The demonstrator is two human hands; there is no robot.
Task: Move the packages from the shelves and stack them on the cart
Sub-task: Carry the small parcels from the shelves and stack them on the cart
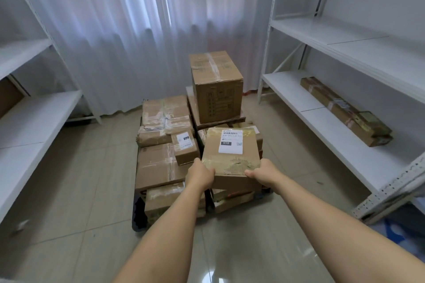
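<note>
Packages already crowd the cart (139, 213), with a tall box (217, 89) standing at its far end. Both hands, left (200, 176) and right (264, 171), grip the near corners of a labelled box (231, 158) above the cart's near right stack. One long package (345, 110) remains on the shelf (310, 108) right of the cart, so the job looks nearly finished.
</note>
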